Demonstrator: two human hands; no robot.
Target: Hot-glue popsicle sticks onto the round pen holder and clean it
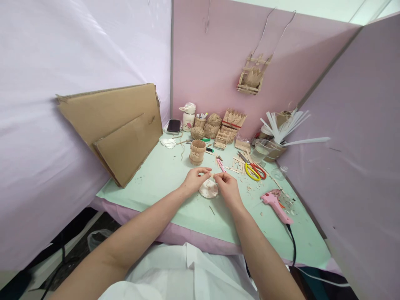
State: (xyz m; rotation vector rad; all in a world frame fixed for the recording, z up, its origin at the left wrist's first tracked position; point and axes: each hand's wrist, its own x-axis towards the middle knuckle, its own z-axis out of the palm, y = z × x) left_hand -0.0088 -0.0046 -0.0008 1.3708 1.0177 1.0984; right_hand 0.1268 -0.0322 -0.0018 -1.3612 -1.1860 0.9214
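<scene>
My left hand [196, 181] and my right hand [228, 188] meet over a round white disc [208, 190] lying on the table. Both have thumb and fingers pinched together, almost touching one another. A tiny pale piece, perhaps wood, shows between the fingertips, too small to make out clearly. Small light bits rest on the disc's face. Just beyond my left hand stands a small round wooden cup [197, 152] with a petal-like decoration on its side. A pink pen-shaped cutter [221, 165] lies behind my right hand.
Right of my hands lie yellow and red-handled scissors [254, 171], scattered wooden sticks [239, 164] and a pink glue gun [276, 206] with its cable. Cardboard sheets [125, 129] lean at left. Behind are a white bottle [188, 116], twine balls [197, 133] and a clear plastic cup [261, 151].
</scene>
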